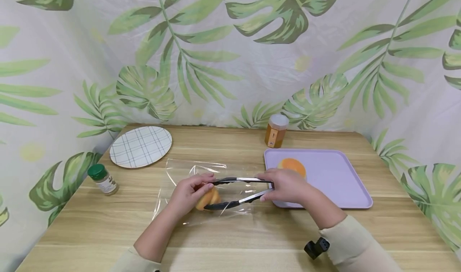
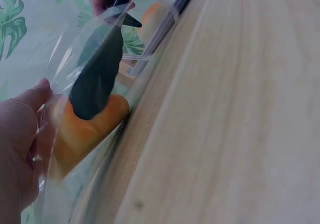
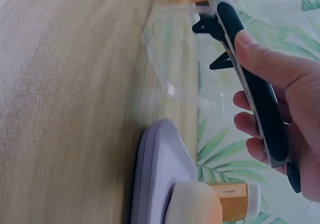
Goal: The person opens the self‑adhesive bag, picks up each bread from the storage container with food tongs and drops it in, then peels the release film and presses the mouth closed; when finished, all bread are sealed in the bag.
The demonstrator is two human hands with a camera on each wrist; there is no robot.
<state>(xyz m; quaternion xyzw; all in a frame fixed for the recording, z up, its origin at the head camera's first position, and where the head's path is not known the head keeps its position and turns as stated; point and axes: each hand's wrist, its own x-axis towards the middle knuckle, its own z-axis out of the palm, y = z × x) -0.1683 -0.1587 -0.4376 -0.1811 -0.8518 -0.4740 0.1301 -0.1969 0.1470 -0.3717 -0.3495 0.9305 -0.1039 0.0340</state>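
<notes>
In the head view my right hand grips the closed end of metal tongs with black tips and handles. The tongs' arms reach left into a clear plastic bag that lies on the table. A golden-brown bread roll sits inside the bag, between the tong tips. My left hand pinches the bag beside the roll. From the left wrist, a broad black tong tip overlaps the roll behind the film. The right wrist view shows my thumb and fingers round the tongs' black handle.
A lilac tray with a round orange-topped bun stands on the right. Behind it is a honey-coloured jar with a whitish lid. On the left are a checked plate and a green-capped spice bottle.
</notes>
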